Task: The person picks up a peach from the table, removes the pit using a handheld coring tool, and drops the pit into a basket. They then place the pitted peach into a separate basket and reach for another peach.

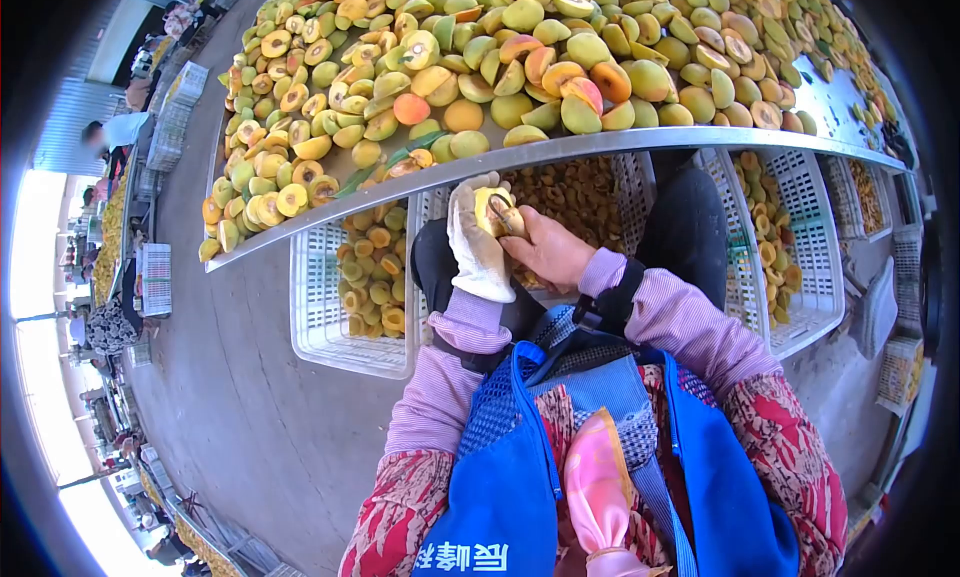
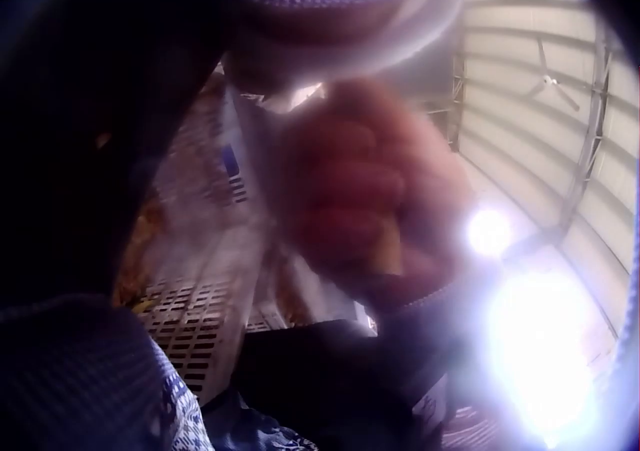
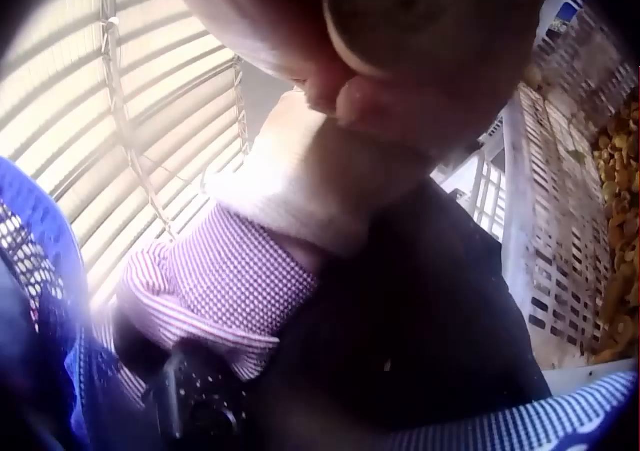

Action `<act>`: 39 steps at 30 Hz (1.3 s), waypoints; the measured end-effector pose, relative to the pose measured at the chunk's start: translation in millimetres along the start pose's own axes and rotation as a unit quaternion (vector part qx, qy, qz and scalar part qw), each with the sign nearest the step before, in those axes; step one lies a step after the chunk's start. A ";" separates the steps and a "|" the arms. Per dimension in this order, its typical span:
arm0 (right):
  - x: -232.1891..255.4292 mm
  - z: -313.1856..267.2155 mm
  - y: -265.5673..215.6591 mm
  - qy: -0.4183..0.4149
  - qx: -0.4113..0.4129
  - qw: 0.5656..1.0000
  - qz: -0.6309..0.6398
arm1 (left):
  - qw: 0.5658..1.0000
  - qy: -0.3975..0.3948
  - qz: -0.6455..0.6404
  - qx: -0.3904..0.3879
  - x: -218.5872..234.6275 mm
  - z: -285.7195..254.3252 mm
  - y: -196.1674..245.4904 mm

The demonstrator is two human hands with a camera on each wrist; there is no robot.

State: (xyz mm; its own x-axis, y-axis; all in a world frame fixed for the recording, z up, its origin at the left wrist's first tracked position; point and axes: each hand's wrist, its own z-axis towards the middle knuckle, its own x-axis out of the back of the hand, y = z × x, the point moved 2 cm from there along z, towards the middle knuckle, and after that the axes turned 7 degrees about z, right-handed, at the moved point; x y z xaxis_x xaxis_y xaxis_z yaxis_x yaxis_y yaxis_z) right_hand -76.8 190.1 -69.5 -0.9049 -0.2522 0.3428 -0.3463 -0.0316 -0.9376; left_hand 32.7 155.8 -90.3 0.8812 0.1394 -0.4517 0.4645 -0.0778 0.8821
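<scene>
In the head view, my gloved left hand (image 1: 474, 242) holds a yellow fruit half (image 1: 488, 213) below the metal table's front edge. My bare right hand (image 1: 552, 249) has its fingers curled round a small tool, whose curved metal loop (image 1: 500, 209) lies at the fruit's cut face. The right wrist view has the round end of the tool's handle (image 3: 395, 11) in the right hand (image 3: 400, 101), with the white glove cuff (image 3: 300, 176) beyond it. The left wrist view is blurred, with the curled fingers of the right hand (image 2: 370, 191) in it.
Halved and whole fruit (image 1: 590, 52) covers much of the table, whose metal rim (image 1: 560, 149) runs across in front of me. White crates (image 1: 345, 352) of fruit halves stand under it on both sides; another, between my knees, holds brownish pieces (image 1: 580, 192). People and crates line the far left.
</scene>
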 end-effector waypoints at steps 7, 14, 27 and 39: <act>8.8 1.8 -11.0 -0.087 -0.096 0.991 0.043 | 0.994 0.022 0.080 -0.071 0.3 0.5 0.1; 13.5 -1.9 -15.2 -0.098 -0.095 0.990 -0.026 | 0.996 -0.026 -0.029 0.079 1.7 -2.8 5.8; -9.2 -5.7 -15.0 0.021 -0.025 0.999 0.006 | 0.991 -0.025 -0.133 0.001 0.9 -6.4 9.1; 1.5 4.5 -18.2 -0.063 -0.020 0.998 -0.020 | 0.991 -0.042 -0.124 0.012 0.8 -2.0 14.1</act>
State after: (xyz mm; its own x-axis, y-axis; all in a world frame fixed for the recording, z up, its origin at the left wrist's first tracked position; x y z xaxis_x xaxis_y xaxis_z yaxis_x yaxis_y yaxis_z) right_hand -70.8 186.0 -52.3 -0.8526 -0.3721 0.3668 -0.3933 -0.0051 -0.9194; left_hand 39.8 156.8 -78.0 0.7435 0.0745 -0.6646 0.6687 -0.0746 0.7398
